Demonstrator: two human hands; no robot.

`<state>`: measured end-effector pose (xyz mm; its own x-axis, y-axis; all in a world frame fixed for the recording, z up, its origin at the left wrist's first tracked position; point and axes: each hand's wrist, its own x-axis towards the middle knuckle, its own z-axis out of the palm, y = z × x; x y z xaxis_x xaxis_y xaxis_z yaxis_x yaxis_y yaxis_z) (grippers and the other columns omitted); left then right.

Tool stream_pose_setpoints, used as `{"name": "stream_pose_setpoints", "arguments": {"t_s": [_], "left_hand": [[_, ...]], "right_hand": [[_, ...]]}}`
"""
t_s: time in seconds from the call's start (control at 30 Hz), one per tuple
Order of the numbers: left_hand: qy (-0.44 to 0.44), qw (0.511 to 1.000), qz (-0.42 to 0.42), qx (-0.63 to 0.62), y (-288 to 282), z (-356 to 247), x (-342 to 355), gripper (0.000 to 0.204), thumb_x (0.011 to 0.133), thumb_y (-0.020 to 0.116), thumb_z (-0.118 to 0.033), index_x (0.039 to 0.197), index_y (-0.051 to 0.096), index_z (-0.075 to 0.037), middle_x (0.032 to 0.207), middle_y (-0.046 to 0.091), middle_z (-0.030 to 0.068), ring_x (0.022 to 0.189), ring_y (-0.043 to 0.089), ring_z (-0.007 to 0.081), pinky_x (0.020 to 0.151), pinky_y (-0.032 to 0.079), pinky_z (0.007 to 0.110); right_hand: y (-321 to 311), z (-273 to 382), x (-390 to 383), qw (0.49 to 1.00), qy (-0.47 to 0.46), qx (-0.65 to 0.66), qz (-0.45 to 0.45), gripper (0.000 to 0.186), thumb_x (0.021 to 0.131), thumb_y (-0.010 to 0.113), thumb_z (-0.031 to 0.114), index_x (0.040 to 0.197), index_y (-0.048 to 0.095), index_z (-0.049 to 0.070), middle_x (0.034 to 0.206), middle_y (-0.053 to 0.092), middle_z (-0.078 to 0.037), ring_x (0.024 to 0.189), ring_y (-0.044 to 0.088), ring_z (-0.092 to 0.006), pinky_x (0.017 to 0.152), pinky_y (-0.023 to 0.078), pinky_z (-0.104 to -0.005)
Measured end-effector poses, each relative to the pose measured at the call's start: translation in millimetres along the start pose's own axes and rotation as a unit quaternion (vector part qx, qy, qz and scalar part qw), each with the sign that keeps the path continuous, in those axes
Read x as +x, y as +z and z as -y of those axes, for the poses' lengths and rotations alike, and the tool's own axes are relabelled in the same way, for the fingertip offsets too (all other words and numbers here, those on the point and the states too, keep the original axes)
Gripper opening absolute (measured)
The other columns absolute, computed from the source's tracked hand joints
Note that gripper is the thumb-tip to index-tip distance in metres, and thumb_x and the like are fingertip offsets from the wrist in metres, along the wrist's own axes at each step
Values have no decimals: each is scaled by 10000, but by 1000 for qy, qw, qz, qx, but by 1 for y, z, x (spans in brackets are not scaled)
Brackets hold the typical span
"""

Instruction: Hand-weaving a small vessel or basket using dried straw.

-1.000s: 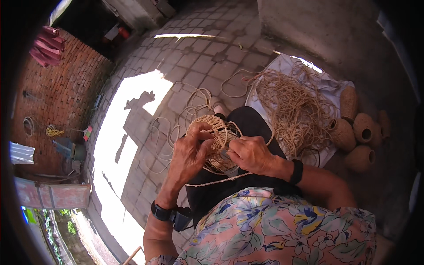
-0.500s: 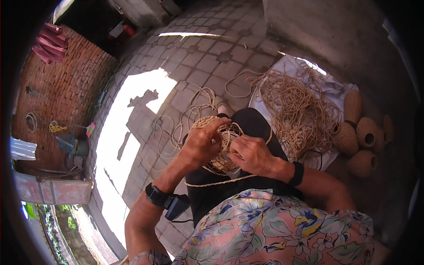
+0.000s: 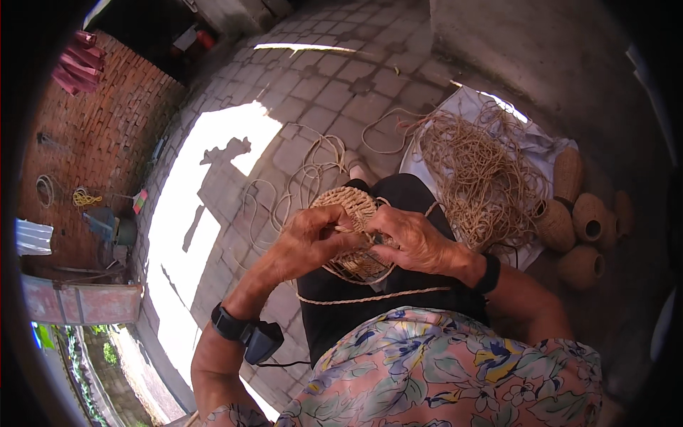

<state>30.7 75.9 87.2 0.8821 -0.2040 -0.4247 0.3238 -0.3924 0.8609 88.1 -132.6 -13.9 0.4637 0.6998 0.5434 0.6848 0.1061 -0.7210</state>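
Note:
A round, partly woven basket of tan twisted cord (image 3: 350, 204) rests on my lap, its braided wall showing beyond my fingers. My left hand (image 3: 313, 238) is closed at the basket's near left rim, thumb and fingers pinching the cord there. From the right, my right hand (image 3: 416, 238) pinches at the same rim, its fingertips almost meeting the left ones. The exact strand between the fingertips is hidden. A loose length of cord (image 3: 370, 295) runs across my dark trousers below the basket. Dark bands sit on both wrists.
To the right, a heap of tangled cord (image 3: 480, 178) lies on a white sheet (image 3: 533, 146). Beside it stand several finished round woven baskets (image 3: 555, 224). Loose loops of cord (image 3: 313, 167) trail over the paving on the left. A brick wall (image 3: 99, 135) is farther left.
My left hand has drawn down and back from the basket's far rim, uncovering more of its braided wall. My right hand has moved slightly up, and the two hands' fingertips are closer together.

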Motion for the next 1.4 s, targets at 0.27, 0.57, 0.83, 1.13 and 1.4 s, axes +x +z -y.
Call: {"name": "stream_pose_setpoints", "arguments": {"t_s": [0.27, 0.57, 0.83, 1.13, 1.4], "left_hand": [[233, 931, -99, 264, -26, 26, -13, 164, 820, 760, -169, 849, 703, -19, 712, 589, 76, 621, 567, 211, 546, 440, 341], [261, 903, -162, 301, -21, 52, -26, 160, 821, 746, -196, 883, 723, -50, 726, 584, 83, 709, 559, 257, 628, 448, 394], [249, 909, -194, 271, -16, 56, -21, 136, 806, 753, -114, 913, 717, -38, 829, 643, 97, 817, 626, 265, 715, 493, 379], [294, 880, -180, 328, -20, 55, -34, 142, 785, 758, -102, 923, 729, -90, 849, 620, 50, 815, 583, 250, 701, 467, 386], [331, 801, -230, 442, -23, 55, -37, 348, 704, 686, 22, 1011, 670, -139, 933, 610, 49, 813, 545, 263, 730, 465, 381]], "right_hand": [[-4, -2, -2, 1000, 4, -3, 22, 444, 716, 744, -45, 1078, 504, 46, 929, 571, -120, 880, 640, -344, 723, 538, -401], [-8, 5, 4, 999, 11, 10, 43, 407, 728, 709, -54, 1075, 514, 30, 912, 554, -127, 864, 627, -326, 713, 528, -387], [-5, 12, 7, 999, 9, -30, 22, 316, 705, 670, -61, 976, 525, 11, 867, 532, -125, 790, 610, -327, 656, 514, -389], [-6, 23, 11, 998, 34, -46, -9, 326, 703, 638, -71, 1004, 568, 35, 880, 540, -111, 799, 613, -316, 657, 518, -382], [8, 38, 21, 990, 24, -106, 86, 341, 755, 660, 0, 1091, 601, -2, 901, 557, -117, 806, 625, -281, 646, 532, -376]]}}
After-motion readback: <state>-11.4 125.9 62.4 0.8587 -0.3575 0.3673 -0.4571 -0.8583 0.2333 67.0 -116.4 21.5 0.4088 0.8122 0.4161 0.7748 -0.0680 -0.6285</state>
